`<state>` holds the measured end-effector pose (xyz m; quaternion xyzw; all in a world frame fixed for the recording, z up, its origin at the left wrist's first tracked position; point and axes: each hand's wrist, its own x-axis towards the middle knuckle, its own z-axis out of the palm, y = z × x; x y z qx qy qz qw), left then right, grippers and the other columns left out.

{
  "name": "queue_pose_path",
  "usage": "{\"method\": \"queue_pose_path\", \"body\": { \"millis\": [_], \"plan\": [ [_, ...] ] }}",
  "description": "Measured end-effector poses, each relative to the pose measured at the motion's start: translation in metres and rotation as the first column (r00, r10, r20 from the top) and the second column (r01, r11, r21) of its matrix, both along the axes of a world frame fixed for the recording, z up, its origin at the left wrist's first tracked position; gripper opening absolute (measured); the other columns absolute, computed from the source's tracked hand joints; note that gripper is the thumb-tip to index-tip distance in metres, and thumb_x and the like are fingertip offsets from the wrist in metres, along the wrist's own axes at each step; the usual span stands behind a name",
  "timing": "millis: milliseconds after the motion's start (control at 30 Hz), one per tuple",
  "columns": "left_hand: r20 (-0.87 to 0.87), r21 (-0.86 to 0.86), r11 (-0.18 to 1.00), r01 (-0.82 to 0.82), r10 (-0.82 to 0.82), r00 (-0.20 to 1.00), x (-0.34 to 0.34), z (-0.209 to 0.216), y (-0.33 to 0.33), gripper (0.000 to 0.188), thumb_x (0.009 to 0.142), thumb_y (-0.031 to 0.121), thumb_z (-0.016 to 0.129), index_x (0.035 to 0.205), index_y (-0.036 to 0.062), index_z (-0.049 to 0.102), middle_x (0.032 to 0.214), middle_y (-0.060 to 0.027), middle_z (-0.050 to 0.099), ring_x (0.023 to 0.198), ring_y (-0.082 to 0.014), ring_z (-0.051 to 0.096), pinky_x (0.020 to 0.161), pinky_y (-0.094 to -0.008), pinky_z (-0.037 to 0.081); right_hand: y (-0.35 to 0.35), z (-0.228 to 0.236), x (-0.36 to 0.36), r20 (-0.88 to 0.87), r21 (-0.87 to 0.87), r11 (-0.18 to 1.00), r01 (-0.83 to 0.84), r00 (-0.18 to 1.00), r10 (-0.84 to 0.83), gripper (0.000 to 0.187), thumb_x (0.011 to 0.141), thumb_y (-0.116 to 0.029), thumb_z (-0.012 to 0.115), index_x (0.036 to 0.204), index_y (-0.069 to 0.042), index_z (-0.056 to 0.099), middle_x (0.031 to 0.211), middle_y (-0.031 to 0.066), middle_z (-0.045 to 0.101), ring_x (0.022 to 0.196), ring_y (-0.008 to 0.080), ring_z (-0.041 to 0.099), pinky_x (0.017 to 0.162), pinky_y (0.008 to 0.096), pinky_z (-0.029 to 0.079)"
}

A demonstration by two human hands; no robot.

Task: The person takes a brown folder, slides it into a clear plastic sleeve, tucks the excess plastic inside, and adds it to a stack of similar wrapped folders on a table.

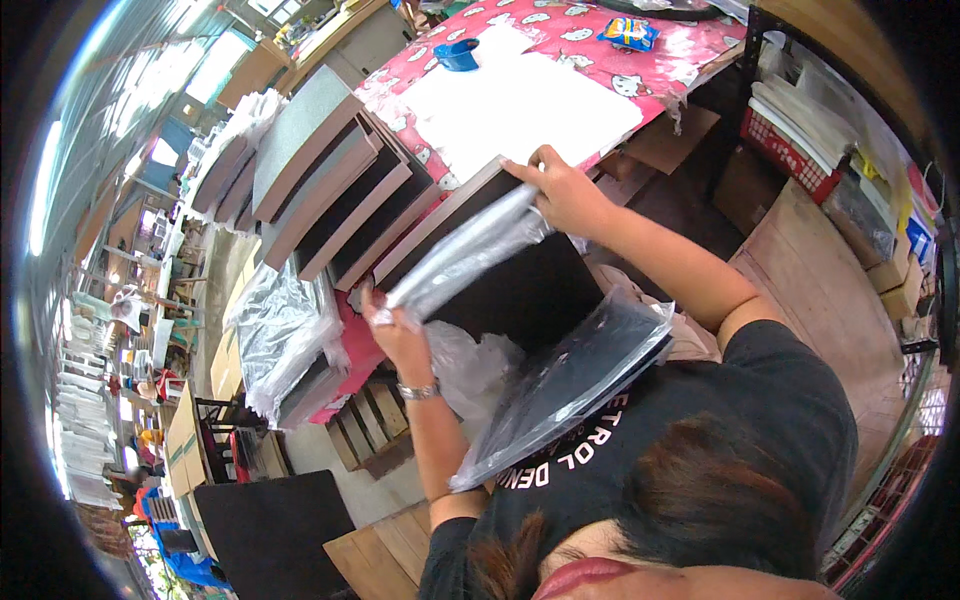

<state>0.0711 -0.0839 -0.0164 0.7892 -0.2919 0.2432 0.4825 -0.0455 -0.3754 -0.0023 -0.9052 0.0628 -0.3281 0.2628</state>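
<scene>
A strip of clear plastic bag [465, 255] stretches between my two hands along the top of a black, light-edged flat panel [530, 295]. My left hand [398, 335] is closed on its left end. My right hand [565, 195] grips the other end near the panel's upper corner, thumb and fingers pressed together. Against my chest leans another dark flat piece in clear plastic [580, 385]. Loose clear plastic [470, 370] hangs below the panel. How far the bag covers the panel I cannot tell.
Thick grey-and-black panels [330, 180] stand stacked to the left, with plastic-wrapped ones [285, 340] below. Ahead, a pink patterned tablecloth [540, 35] carries white sheets [520, 110], a blue tape dispenser [458, 55] and a small blue packet [630, 35]. A red basket [790, 145] sits right.
</scene>
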Motion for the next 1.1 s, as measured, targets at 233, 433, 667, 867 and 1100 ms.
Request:
{"method": "queue_pose_path", "body": {
  "millis": [233, 433, 667, 867, 1100],
  "plan": [
    [-0.177, 0.094, 0.992, -0.078, 0.094, 0.98, -0.096, 0.022, 0.027, 0.049, 0.08, 0.0, 0.05, 0.129, -0.002, 0.05, 0.096, -0.015, 0.065, 0.069, -0.0143, 0.055, 0.065, -0.0286, 0.045, 0.015, 0.014, -0.051, 0.243, 0.172, 0.974, -0.146, 0.965, 0.102, 0.031, 0.076, 0.002, 0.053, 0.105, -0.005, 0.06, 0.089, 0.0122, 0.054, 0.076, 0.0246, 0.06, 0.073, 0.0372, 0.048],
    [-0.404, 0.09, 0.99, 0.108, -0.063, 0.913, -0.119, 0.067, 0.085, 0.023, 0.077, 0.001, 0.061, 0.1, -0.0035, 0.063, 0.072, -0.002, 0.059, 0.06, -0.0092, 0.05, 0.055, -0.0234, 0.04, 0.005, 0.068, -0.099, -0.178, 0.88, 0.427, -0.207, 0.69, 0.702, 0.015, 0.084, -0.009, 0.056, 0.096, -0.003, 0.062, 0.076, 0.0021, 0.058, 0.072, 0.0074, 0.055, 0.061, 0.0234, 0.045],
    [-0.965, -0.261, 0.894, 0.365, -0.248, -0.084, -0.062, -0.004, 0.113, 0.024, 0.082, 0.015, 0.067, 0.1, -0.0007, 0.063, 0.088, -0.0031, 0.065, 0.075, -0.0092, 0.059, 0.065, -0.0239, 0.047, -0.019, -0.003, -0.124, 0.06, 0.997, -0.083, 0.003, 0.656, 0.753, 0.041, 0.071, 0.002, 0.064, 0.111, 0.004, 0.057, 0.091, 0.0052, 0.059, 0.082, 0.0128, 0.059, 0.072, 0.0242, 0.049],
    [-0.972, -0.196, 0.916, 0.35, -0.135, -0.191, -0.048, -0.164, 0.096, 0.033, 0.082, 0.019, 0.068, 0.106, -0.002, 0.063, 0.094, -0.0057, 0.065, 0.08, -0.0134, 0.06, 0.071, -0.0284, 0.047, -0.037, -0.17, -0.1, 0.004, 0.965, -0.169, 0.202, 0.631, 0.776, 0.037, 0.08, -0.007, 0.067, 0.113, -0.003, 0.054, 0.095, 0.0058, 0.062, 0.082, 0.0157, 0.061, 0.071, 0.0299, 0.05],
    [-0.932, 0.339, 0.897, 0.285, 0.278, 0.235, -0.042, -0.235, 0.099, 0.039, 0.077, 0.023, 0.073, 0.105, -0.0032, 0.062, 0.097, -0.0081, 0.064, 0.084, -0.0183, 0.059, 0.075, -0.0319, 0.047, -0.089, -0.247, -0.084, -0.437, 0.899, 0.434, 0.065, 0.214, 0.873, 0.04, 0.082, -0.016, 0.061, 0.119, -0.003, 0.055, 0.106, 0.0074, 0.064, 0.092, 0.0182, 0.059, 0.079, 0.034, 0.045]
  ]
}}
